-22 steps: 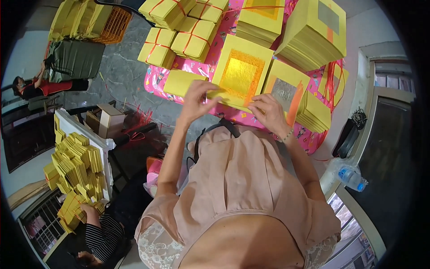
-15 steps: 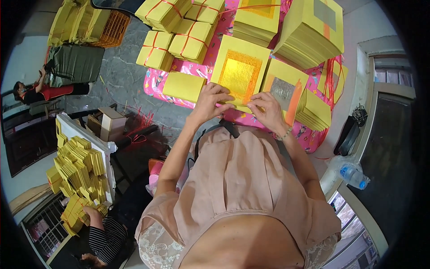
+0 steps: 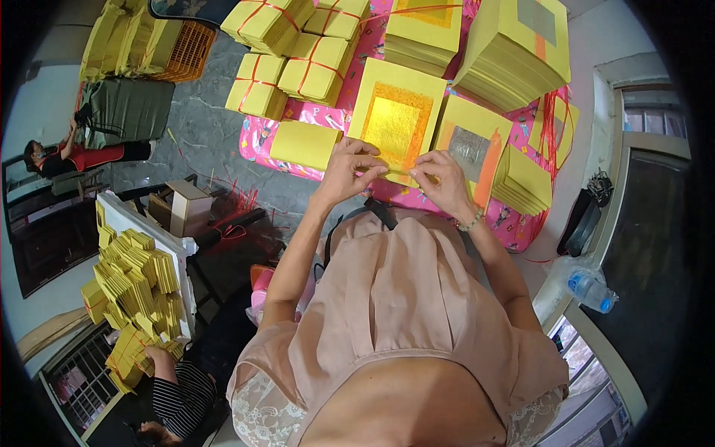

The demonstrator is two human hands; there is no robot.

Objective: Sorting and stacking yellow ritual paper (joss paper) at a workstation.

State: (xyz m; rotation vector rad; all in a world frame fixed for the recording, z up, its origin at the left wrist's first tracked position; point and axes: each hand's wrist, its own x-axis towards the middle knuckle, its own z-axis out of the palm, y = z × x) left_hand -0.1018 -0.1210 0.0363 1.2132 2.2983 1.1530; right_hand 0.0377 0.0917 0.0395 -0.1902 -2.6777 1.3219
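Left hand (image 3: 346, 173) and right hand (image 3: 449, 188), grips nearly closed, hold unclear, are working gold-foiled yellow paper sheet (image 3: 395, 123), seemingly unfinished, at near edge of pink-covered table (image 3: 257, 140); red-tied yellow bundles (image 3: 311, 80) are sitting apparently done, far-left corner.

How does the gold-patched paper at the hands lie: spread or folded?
Mostly spread: the yellow paper shows its gold square face up. Near edge partly hidden: cannot tell.

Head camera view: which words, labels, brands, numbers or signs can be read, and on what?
Pink tablecloth: a pale printed letter shows; I won't copy it.
Plastic bottle: any print is too small to read.
Yellow sheet with the gold square: no writing that I can make out.
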